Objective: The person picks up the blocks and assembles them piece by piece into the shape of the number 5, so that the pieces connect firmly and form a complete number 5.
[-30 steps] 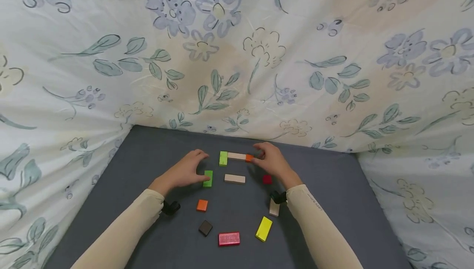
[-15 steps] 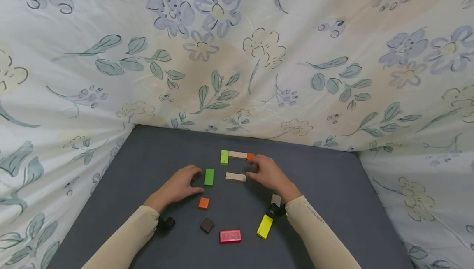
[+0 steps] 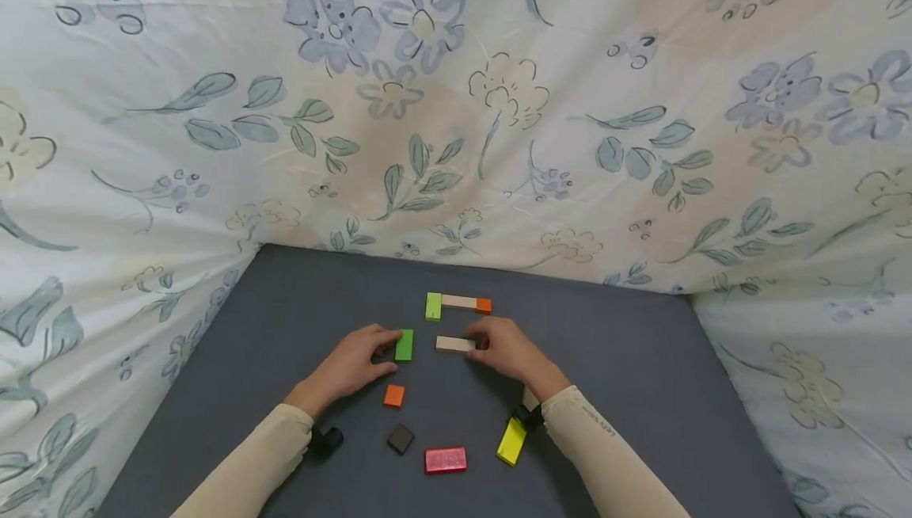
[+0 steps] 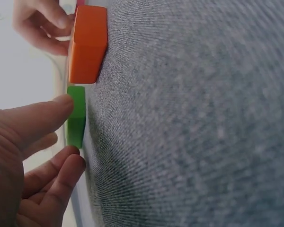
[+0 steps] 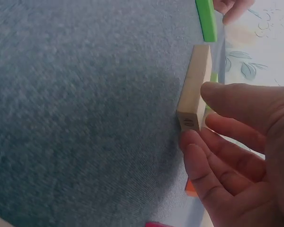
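Note:
At the right end of the plain wooden block (image 3: pixel 453 344), my right hand (image 3: pixel 509 350) pinches it between thumb and fingers. In the right wrist view the thumb (image 5: pixel 217 97) lies against the block's side, with the fingers curled near its end. My left hand (image 3: pixel 351 367) is beside the green block (image 3: pixel 404 346), its index finger at the block's left edge and its thumb lower down, apart from it. In the left wrist view an orange block (image 4: pixel 89 47) stands nearer than the green block (image 4: pixel 76 116).
Behind, a light green block (image 3: pixel 433 306), a wooden block (image 3: pixel 459 302) and an orange block (image 3: pixel 484 306) form a row. Nearer are a dark brown block (image 3: pixel 400 439), a pink-red block (image 3: pixel 445 460) and a yellow block (image 3: pixel 511 442). Floral cloth (image 3: pixel 456 106) hangs around the grey table (image 3: pixel 606 391).
My right hand has left the orange block at the row's end and come down to the nearer wooden block. My left hand drew back from the green block, then returned to its edge.

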`<state>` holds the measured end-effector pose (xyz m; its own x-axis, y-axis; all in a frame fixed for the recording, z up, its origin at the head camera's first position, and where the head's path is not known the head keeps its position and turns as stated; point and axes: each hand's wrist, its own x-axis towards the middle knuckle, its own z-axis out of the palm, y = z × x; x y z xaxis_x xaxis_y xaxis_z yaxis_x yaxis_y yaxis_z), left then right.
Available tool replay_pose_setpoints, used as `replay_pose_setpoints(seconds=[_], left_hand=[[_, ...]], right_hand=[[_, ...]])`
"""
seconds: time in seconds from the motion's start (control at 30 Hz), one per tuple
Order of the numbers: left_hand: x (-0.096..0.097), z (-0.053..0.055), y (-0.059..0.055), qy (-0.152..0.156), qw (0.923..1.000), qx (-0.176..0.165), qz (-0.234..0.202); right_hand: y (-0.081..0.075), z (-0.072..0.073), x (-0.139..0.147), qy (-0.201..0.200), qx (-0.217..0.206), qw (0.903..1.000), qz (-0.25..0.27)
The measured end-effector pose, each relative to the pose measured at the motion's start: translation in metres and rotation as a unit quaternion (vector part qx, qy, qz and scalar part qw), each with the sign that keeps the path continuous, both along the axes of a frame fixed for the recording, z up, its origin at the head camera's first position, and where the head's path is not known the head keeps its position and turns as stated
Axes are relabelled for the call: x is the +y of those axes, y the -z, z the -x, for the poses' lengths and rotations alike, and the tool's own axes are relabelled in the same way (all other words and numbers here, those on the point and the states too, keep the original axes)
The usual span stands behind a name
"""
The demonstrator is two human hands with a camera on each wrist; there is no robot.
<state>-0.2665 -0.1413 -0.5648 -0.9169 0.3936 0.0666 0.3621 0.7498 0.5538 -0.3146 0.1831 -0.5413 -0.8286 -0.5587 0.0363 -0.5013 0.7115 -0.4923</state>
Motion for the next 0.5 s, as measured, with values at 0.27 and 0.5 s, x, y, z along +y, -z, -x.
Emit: replay_pose_setpoints(seconds=[0.27,0.5], left_hand=[[0.0047,-0.0031,0.0034,-0.015,0.9998,-0.002,0.012],[0.0070,0.0017,0.0042,-0.005,0.9996,0.014,0.022]], right_hand=[[0.0062,0.0004,-0.0044,-0.011,0.008,0.9999,0.000],[0.0066,0.0009,-0.0051,0.000,0.004,1.0000,-0.007]])
